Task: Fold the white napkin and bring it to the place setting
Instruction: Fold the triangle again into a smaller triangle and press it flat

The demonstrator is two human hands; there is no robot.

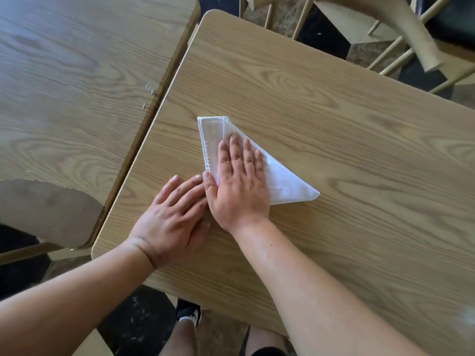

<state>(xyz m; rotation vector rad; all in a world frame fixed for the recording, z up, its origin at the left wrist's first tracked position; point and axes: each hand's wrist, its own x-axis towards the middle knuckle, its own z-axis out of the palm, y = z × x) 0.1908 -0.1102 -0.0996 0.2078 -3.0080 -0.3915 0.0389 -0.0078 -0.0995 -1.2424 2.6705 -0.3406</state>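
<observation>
Both hands are laid flat with fingers straight, side by side. The right hand (239,183) is pressed onto the white, triangle-folded cloth napkin (288,183), and the left hand (169,219) is set on the light wood-grain laminate table (334,111), its fingertips against the right thumb. The napkin's near-left part is hidden under the right palm, so the edge there cannot be made out. It is placed near the table's middle, its long axis running far-left to near-right, with the sharp tip pointed near-right.

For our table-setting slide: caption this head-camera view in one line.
Right hand presses flat on a white triangular folded cloth napkin on a light wood-grain table; left hand lies flat alongside.
</observation>
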